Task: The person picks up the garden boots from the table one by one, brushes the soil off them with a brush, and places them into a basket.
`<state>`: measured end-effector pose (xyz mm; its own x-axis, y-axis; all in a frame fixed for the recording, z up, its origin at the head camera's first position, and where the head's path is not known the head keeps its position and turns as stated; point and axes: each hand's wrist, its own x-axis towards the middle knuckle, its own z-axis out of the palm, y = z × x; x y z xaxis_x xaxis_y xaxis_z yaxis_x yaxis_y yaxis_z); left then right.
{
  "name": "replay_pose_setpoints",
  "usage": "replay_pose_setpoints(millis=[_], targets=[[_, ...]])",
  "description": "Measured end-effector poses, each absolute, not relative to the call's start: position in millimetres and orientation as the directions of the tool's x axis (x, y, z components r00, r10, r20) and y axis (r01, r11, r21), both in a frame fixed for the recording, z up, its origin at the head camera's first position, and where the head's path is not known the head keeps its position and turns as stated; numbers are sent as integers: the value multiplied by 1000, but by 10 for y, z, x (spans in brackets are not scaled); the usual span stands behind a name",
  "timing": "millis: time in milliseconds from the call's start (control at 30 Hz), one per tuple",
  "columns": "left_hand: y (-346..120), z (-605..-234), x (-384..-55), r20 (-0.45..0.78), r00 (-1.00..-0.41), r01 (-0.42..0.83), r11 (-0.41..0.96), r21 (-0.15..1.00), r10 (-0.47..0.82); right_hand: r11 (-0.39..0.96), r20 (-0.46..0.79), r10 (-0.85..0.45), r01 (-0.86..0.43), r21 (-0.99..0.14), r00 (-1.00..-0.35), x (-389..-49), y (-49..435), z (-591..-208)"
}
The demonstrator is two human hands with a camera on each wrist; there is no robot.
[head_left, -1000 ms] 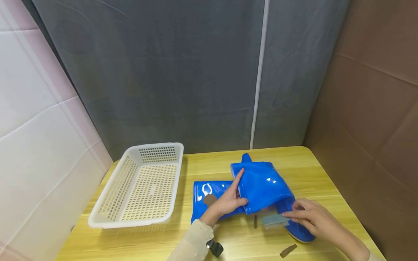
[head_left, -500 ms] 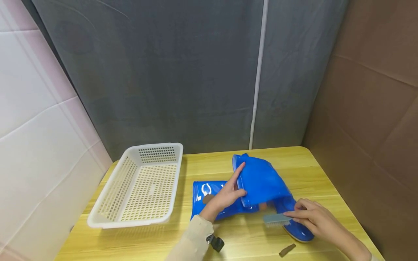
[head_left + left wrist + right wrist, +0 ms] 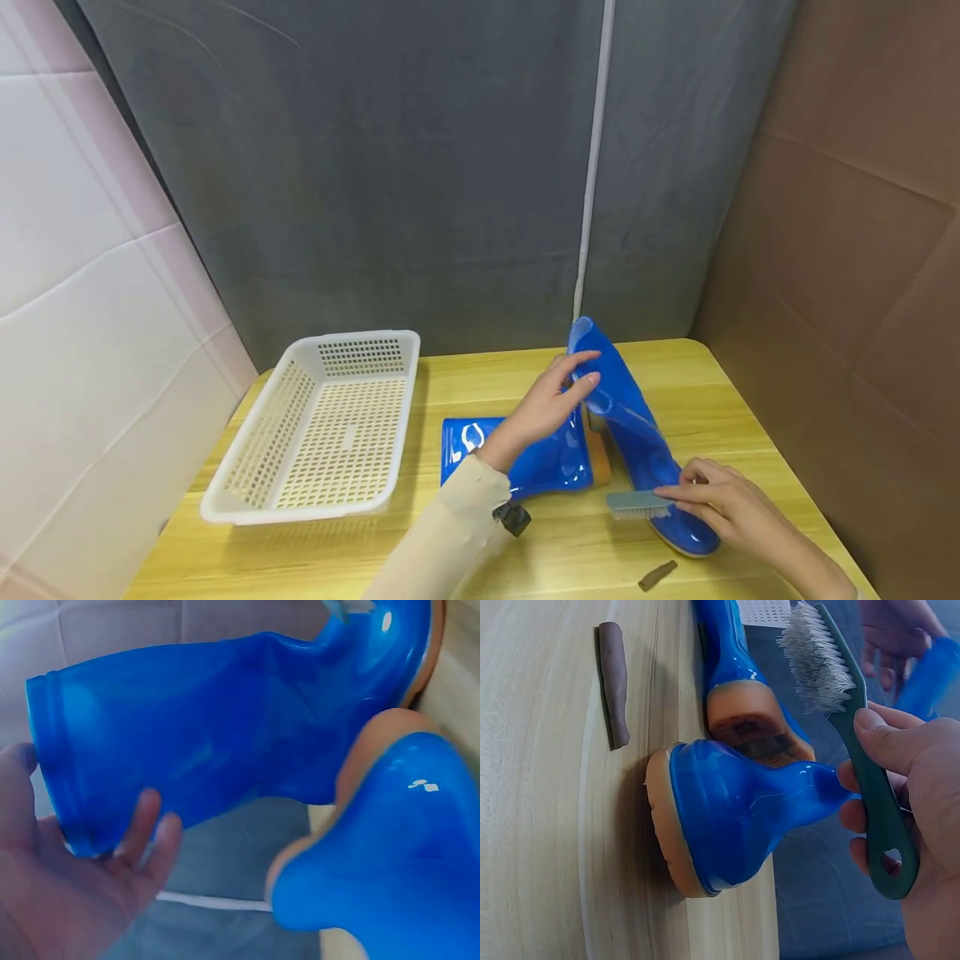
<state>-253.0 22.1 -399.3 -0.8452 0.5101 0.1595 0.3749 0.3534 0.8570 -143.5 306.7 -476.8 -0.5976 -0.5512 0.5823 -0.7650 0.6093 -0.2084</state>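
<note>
My left hand (image 3: 551,400) holds a blue rain boot (image 3: 622,417) by the top of its shaft, thumb and fingers at the rim. This boot stands tilted, its toe toward the front right of the table. In my right hand (image 3: 731,500) is a scrubbing brush (image 3: 633,502), gripped by its green handle (image 3: 885,817) with white bristles (image 3: 814,660) clear of my fingers. The brush hangs beside the boot's foot; contact is hard to tell. A second blue boot (image 3: 551,467) lies on its side, orange sole (image 3: 742,705) facing right, partly hidden by my left arm.
A white perforated plastic basket (image 3: 348,437) stands on the left of the wooden table (image 3: 555,558). A brown stick-like piece (image 3: 657,575) lies near the front edge. Grey cloth (image 3: 420,183) hangs behind, with a brown panel (image 3: 847,292) at the right.
My left hand has lifted and turned the boot's shaft upward and back, uncovering more of the lying boot. A small brown piece near the brush no longer shows. The right hand has barely moved.
</note>
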Motion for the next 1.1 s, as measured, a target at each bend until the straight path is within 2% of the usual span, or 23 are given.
replay_pose_setpoints(millis=[300,500,700,933,1100], targets=[[562,-3608,-2436,223,-859,476,559,679,461,622,589,-539,-756,-204,-602,-1412,3099,-4767],[742,-3584,-2427,280,-859,505,625,595,428,636,590,-530,-746,-199,-609,-1389,3117,-4759],[943,-3628,-2425,405,-840,534,685,496,361,625,596,-523,-750,-217,-609,-1380,3137,-4770],[1192,-3768,-2375,446,-850,492,727,479,281,629,586,-521,-743,-228,-620,-1358,3152,-4790],[1341,-3883,-2326,460,-860,456,740,494,223,661,567,-503,-713,-234,-652,-1328,3169,-4801]])
